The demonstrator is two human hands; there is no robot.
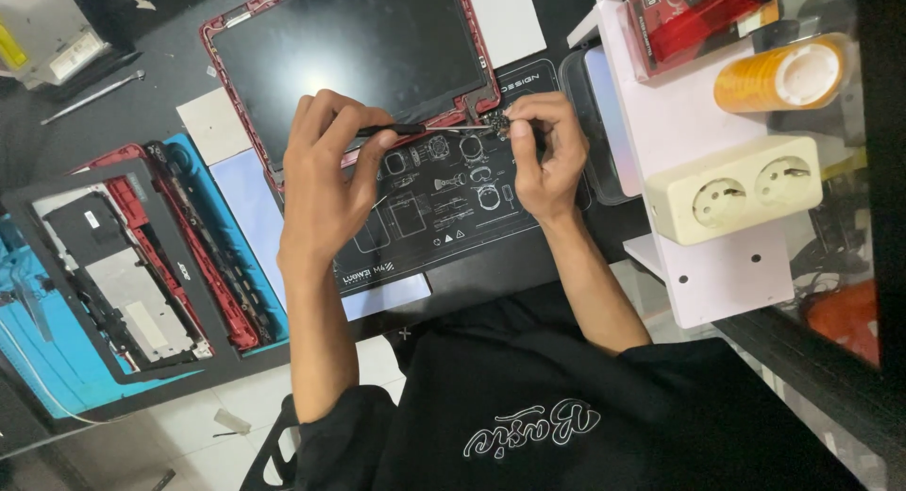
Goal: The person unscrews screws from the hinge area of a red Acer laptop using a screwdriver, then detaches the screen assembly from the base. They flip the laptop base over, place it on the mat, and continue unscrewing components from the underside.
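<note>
Already stripped: laptop base (142, 274) lies open at left, red-framed screen panel (349, 52) bare on the black mat (444, 208). Left hand (326, 184) fingers curl around a thin driver (415, 129); right hand (547, 156) pinches a small part (498, 125) at the panel's corner hinge. Socket block (731, 189) shelf crowds the right; mat front is free.

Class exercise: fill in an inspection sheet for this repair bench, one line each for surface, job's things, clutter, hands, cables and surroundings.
Surface: black work mat with white outline drawings, on a dark bench.
Job's things: red-framed laptop screen panel; thin black tool; small part.
Clutter: opened laptop base at left, metal tool, orange tape roll.
Hands: left hand grips the thin black tool; right hand pinches the small part.
Cables: nothing seen clearly.
Surroundings: cream double socket on a white shelf.
</note>
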